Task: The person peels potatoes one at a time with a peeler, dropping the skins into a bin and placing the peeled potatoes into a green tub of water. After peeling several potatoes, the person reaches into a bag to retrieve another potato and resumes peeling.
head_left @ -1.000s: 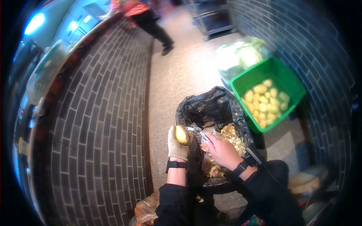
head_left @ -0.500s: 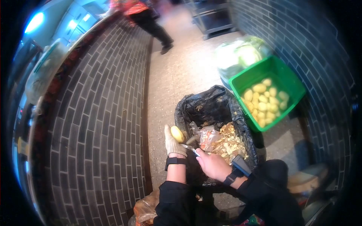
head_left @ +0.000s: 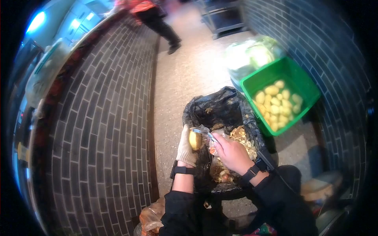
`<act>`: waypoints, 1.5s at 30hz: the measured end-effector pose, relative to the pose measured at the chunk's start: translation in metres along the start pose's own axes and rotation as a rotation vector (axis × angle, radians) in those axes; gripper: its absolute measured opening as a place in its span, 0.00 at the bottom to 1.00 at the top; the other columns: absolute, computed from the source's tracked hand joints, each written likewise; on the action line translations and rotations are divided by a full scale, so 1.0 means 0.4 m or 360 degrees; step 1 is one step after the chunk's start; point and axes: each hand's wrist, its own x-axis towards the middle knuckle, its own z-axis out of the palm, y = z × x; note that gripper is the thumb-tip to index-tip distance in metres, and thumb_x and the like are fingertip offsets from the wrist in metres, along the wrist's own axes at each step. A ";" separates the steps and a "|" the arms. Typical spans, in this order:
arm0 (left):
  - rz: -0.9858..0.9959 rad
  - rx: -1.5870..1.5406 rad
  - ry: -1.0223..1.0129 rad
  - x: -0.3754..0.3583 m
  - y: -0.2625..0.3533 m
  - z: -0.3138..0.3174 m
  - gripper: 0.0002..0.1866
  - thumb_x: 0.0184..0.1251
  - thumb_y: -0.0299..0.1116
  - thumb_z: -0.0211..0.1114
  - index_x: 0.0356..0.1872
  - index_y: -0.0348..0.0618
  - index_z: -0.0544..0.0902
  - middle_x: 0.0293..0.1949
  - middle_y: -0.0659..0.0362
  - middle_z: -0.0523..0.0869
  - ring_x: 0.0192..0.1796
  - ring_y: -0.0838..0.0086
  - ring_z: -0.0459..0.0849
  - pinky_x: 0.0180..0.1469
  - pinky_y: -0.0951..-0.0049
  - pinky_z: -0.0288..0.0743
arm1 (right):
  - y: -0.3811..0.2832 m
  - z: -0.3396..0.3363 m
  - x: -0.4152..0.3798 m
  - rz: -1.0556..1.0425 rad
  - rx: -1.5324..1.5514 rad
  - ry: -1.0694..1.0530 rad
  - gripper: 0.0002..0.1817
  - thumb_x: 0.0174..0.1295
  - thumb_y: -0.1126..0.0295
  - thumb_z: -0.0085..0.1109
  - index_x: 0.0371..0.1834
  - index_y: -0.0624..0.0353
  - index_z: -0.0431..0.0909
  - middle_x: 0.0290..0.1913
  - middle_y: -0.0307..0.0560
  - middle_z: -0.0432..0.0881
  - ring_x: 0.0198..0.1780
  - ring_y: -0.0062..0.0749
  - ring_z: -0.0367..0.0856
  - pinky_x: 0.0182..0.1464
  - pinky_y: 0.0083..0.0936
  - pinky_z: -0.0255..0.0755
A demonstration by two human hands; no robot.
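A cream knitted glove covers my left hand (head_left: 186,148), whose fingers are wrapped round a yellow potato (head_left: 195,140) at the left rim of a bin lined with a black bag (head_left: 212,99). My bare right hand (head_left: 232,154) grips a metal peeler (head_left: 208,133) by its handle. The peeler's head lies at the upper end of the potato. Below both hands, peelings (head_left: 241,135) and a crumpled clear plastic bag lie inside the bin.
Peeled potatoes (head_left: 275,104) fill part of a green crate (head_left: 307,87) beyond the bin at right. Behind it sits a clear bag of pale green vegetables (head_left: 256,55). Brick walls flank both sides. A person (head_left: 157,25) and a dark cart (head_left: 224,19) are farther up the passage.
My right hand has moved up and right, taking the peeler from the potato's lower end to its upper end. My left hand has risen slightly, and the potato is now more upright.
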 end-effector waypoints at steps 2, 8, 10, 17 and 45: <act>0.0127 0.0188 0.0057 0.011 -0.008 -0.001 0.22 0.70 0.56 0.60 0.44 0.46 0.80 0.36 0.59 0.85 0.35 0.73 0.84 0.35 0.71 0.80 | 0.005 0.010 -0.002 -0.0054 -0.0015 0.0043 0.20 0.71 0.62 0.47 0.64 0.53 0.71 0.35 0.59 0.84 0.35 0.57 0.82 0.38 0.47 0.76; 0.0414 0.0255 0.0335 0.063 -0.060 -0.035 0.22 0.70 0.55 0.60 0.41 0.44 0.80 0.33 0.61 0.83 0.32 0.74 0.82 0.32 0.72 0.78 | -0.031 0.030 -0.019 0.0042 -0.0222 -0.0123 0.22 0.72 0.62 0.46 0.67 0.56 0.69 0.24 0.58 0.81 0.24 0.56 0.80 0.29 0.49 0.74; 0.0432 0.0154 0.0425 0.060 -0.056 -0.035 0.22 0.70 0.56 0.60 0.39 0.44 0.80 0.31 0.61 0.82 0.32 0.74 0.82 0.31 0.71 0.78 | -0.020 0.063 -0.035 -0.0074 -0.0221 -0.0061 0.22 0.72 0.61 0.46 0.66 0.58 0.68 0.20 0.58 0.79 0.22 0.56 0.80 0.27 0.50 0.73; 0.0304 -0.0333 0.0521 -0.011 0.029 0.004 0.31 0.63 0.69 0.57 0.35 0.46 0.78 0.29 0.57 0.82 0.27 0.64 0.81 0.31 0.66 0.80 | -0.025 0.094 -0.073 -0.0016 0.0071 -0.0286 0.19 0.72 0.61 0.48 0.62 0.55 0.69 0.21 0.60 0.80 0.25 0.59 0.80 0.28 0.50 0.73; 0.0335 -0.0503 0.0443 0.017 0.009 -0.042 0.28 0.64 0.64 0.58 0.38 0.44 0.78 0.30 0.56 0.83 0.31 0.62 0.83 0.33 0.63 0.81 | -0.031 0.073 -0.077 -0.0041 -0.0109 -0.0334 0.19 0.70 0.61 0.50 0.61 0.56 0.71 0.20 0.57 0.79 0.24 0.55 0.81 0.27 0.48 0.73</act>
